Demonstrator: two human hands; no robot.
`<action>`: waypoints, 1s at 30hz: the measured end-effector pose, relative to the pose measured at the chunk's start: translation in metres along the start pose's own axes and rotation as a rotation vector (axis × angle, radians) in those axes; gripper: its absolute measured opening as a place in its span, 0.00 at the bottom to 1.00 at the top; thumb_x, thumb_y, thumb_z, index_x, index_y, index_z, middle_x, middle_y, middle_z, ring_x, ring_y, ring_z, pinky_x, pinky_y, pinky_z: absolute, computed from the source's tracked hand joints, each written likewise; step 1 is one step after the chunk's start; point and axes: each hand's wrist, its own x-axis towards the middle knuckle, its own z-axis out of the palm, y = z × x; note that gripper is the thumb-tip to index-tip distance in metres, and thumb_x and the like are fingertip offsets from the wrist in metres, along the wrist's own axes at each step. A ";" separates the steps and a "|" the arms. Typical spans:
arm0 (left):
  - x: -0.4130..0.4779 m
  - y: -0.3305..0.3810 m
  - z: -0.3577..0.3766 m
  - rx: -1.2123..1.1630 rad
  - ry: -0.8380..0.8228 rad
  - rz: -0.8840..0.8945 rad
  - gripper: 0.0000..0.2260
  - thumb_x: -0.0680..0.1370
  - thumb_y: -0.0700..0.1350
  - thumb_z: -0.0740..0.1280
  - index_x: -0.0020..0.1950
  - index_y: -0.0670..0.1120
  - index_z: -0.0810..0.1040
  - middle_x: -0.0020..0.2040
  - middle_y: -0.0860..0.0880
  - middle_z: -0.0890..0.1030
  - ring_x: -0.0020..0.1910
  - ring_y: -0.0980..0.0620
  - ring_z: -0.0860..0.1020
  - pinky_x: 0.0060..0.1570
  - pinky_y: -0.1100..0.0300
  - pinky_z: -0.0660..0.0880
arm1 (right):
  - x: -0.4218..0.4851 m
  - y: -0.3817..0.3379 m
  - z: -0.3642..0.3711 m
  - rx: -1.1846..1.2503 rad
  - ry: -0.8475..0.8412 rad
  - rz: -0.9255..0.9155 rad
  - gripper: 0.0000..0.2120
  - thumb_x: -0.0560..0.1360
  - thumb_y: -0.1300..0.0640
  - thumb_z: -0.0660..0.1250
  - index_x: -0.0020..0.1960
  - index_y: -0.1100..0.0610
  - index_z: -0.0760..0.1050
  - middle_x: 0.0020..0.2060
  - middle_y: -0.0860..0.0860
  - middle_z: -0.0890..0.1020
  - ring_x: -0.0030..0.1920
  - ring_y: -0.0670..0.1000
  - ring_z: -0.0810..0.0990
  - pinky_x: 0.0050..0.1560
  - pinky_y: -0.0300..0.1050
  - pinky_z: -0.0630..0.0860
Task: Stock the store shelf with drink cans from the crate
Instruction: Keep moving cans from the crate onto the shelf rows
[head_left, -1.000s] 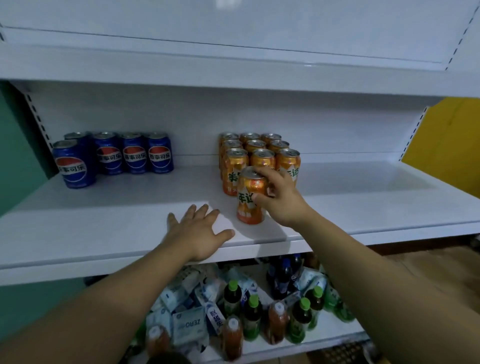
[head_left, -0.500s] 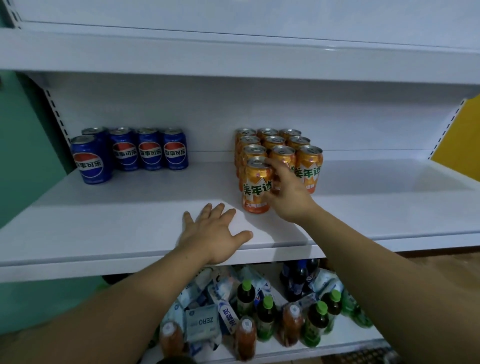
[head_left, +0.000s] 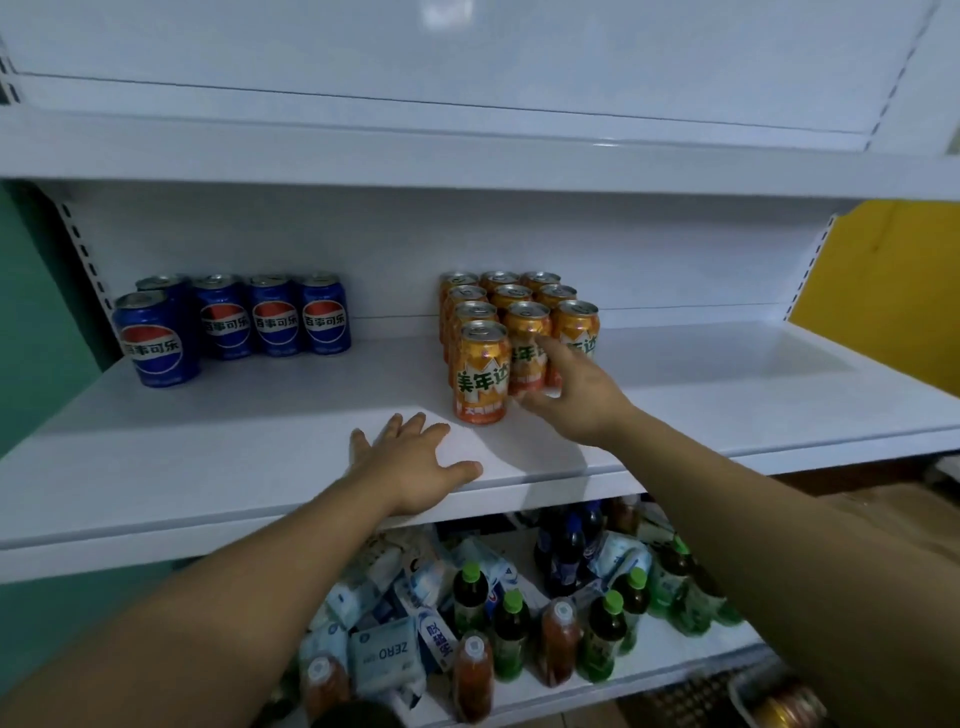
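Orange cans (head_left: 511, 322) stood packed in rows on the white shelf (head_left: 260, 421), the front can (head_left: 481, 371) alone, upright, just ahead of them. The right hand (head_left: 576, 395) hovered beside it, fingers loosely spread, gripping nothing. The left hand (head_left: 415, 467) lay flat on the shelf, fingers splayed. Blue cans (head_left: 234, 322) stood well left.

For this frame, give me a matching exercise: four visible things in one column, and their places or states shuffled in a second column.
1. blue cans
2. front orange can
3. left hand
4. green-capped bottles

A. lower shelf
B. flat on the shelf edge
C. shelf's left end
D. alone ahead of the orange block

Pairs: 1-C, 2-D, 3-B, 4-A
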 end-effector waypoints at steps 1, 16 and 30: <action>-0.003 0.005 -0.003 -0.026 -0.013 0.029 0.36 0.73 0.72 0.52 0.77 0.57 0.53 0.79 0.52 0.50 0.78 0.49 0.48 0.72 0.39 0.43 | -0.006 0.004 -0.011 -0.041 -0.006 0.034 0.33 0.75 0.45 0.67 0.76 0.47 0.58 0.72 0.53 0.66 0.70 0.57 0.67 0.67 0.53 0.67; -0.067 0.244 0.051 -0.059 -0.240 0.771 0.36 0.71 0.65 0.66 0.75 0.52 0.62 0.75 0.50 0.64 0.70 0.48 0.68 0.66 0.49 0.68 | -0.228 0.102 -0.158 -0.440 -0.006 0.770 0.38 0.75 0.33 0.59 0.78 0.52 0.55 0.75 0.55 0.61 0.72 0.59 0.63 0.68 0.56 0.67; -0.057 0.398 0.216 0.170 -0.627 0.949 0.33 0.75 0.59 0.67 0.75 0.47 0.62 0.74 0.47 0.66 0.69 0.47 0.69 0.65 0.56 0.69 | -0.403 0.262 -0.160 -0.253 -0.112 1.314 0.38 0.76 0.33 0.57 0.78 0.51 0.52 0.76 0.54 0.61 0.73 0.58 0.63 0.70 0.52 0.64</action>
